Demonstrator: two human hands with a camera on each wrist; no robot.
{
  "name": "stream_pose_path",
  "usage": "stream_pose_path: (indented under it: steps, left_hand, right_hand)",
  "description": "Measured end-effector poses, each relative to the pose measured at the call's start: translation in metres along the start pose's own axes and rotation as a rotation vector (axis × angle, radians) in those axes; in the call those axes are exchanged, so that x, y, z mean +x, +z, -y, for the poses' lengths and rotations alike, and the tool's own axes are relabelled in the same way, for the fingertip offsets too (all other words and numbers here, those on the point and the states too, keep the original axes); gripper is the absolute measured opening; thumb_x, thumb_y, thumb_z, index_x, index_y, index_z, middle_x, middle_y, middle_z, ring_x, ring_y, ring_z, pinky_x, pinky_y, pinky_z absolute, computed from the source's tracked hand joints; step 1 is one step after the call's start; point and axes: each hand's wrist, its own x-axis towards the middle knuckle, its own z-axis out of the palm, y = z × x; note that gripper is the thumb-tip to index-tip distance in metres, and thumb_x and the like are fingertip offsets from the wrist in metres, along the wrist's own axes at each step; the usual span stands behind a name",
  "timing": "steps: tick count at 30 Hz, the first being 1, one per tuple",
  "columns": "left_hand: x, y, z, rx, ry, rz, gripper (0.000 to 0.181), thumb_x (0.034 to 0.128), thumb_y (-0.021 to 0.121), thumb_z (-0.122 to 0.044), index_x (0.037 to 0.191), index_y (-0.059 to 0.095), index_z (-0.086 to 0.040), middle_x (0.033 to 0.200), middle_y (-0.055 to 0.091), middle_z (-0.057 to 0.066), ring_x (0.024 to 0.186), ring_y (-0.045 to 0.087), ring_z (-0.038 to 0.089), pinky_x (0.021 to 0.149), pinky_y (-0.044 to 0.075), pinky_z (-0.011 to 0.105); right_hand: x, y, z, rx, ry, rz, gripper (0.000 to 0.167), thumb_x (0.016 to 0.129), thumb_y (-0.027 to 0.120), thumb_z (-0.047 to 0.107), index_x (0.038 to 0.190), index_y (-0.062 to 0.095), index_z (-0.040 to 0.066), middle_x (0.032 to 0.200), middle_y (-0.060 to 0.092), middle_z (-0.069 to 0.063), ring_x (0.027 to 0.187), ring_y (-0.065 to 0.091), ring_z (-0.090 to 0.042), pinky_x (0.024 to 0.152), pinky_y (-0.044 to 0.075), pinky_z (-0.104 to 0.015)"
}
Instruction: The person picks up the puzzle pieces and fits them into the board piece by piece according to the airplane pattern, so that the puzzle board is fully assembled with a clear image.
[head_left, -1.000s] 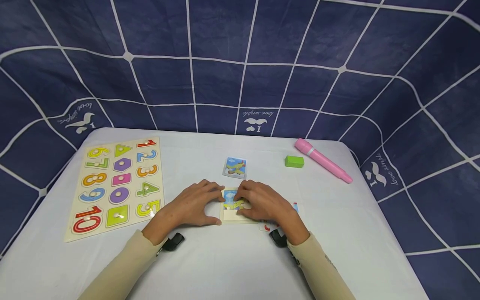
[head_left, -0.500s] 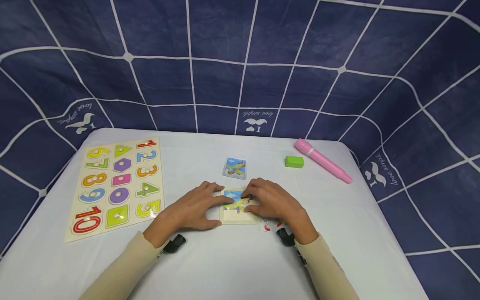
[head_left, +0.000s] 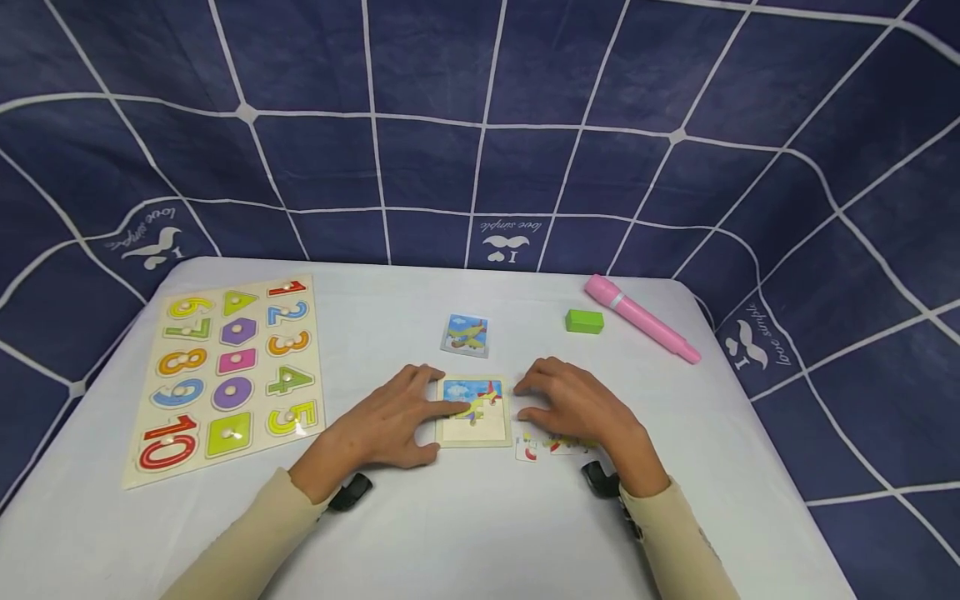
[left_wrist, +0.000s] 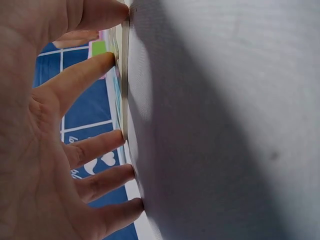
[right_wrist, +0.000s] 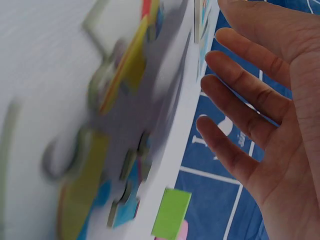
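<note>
Your left hand (head_left: 386, 421) has its fingers spread: the index fingertip rests on the joined pieces (head_left: 467, 390) inside the puzzle tray (head_left: 480, 432), and the thumb reaches the tray's near left corner. Your right hand (head_left: 581, 400), fingers apart and lightly bent, is just past the tray's right edge; no piece shows between them. The joined pieces fill the far part of the tray, sky and a red bit included, while the strip nearer you is bare. Loose pieces (head_left: 527, 450) lie just right of the tray's near corner, partly hidden by your right hand. Beyond the tray sits a picture card (head_left: 467, 336), likely your guide; farther out to its right are the green block (head_left: 584, 322) and pink pen (head_left: 642, 318).

You seem partway through filling the tray, the left hand steadying. The next move probably calls for pinching one loose piece, turning it to match, and pressing it in without shifting its neighbours.
</note>
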Motion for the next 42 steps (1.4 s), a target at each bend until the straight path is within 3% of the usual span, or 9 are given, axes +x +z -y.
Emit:
stream_pose_path:
  steps: [5,14,27,42]
  left_hand:
    - [0.001,0.0,0.001,-0.029,-0.02,0.001,0.065,0.0859,0.08,-0.042,0.149,0.065,-0.038,0.157,0.048,0.014,0.138,0.048,0.034,0.104,0.052,0.052]
    - [0.001,-0.003,0.007,-0.094,-0.043,-0.008,0.062,0.0844,0.086,-0.043,0.143,0.071,-0.03,0.157,0.052,0.009,0.137,0.05,0.03,0.097,0.055,0.053]
    - [-0.002,-0.004,0.01,-0.134,-0.045,0.011,0.064,0.0851,0.087,-0.046,0.145,0.069,-0.034,0.16,0.051,0.006,0.139,0.048,0.028,0.093,0.054,0.059]
    - [0.0,-0.002,0.009,-0.129,-0.039,-0.004,0.068,0.0834,0.089,-0.055,0.144,0.07,-0.033,0.157,0.051,0.008,0.134,0.049,0.027,0.088,0.056,0.054]
  right_hand:
    - [-0.009,-0.001,-0.006,0.005,0.04,-0.003,0.036,0.09,0.089,0.034,0.122,0.081,0.02,0.119,0.07,0.006,0.113,0.065,-0.014,0.1,0.056,-0.039]
    - [-0.024,-0.006,-0.016,0.007,0.039,-0.054,0.034,0.09,0.09,0.03,0.12,0.081,0.018,0.117,0.071,0.004,0.111,0.065,-0.014,0.097,0.057,-0.04]
    - [-0.049,-0.005,-0.032,0.011,0.084,-0.089,0.032,0.089,0.09,0.029,0.118,0.082,0.018,0.117,0.071,0.005,0.113,0.066,-0.015,0.098,0.057,-0.042]
    - [-0.073,-0.002,-0.049,0.018,0.135,-0.105,0.033,0.088,0.089,0.018,0.121,0.081,0.016,0.121,0.072,0.004,0.117,0.067,-0.019,0.1,0.056,-0.047]
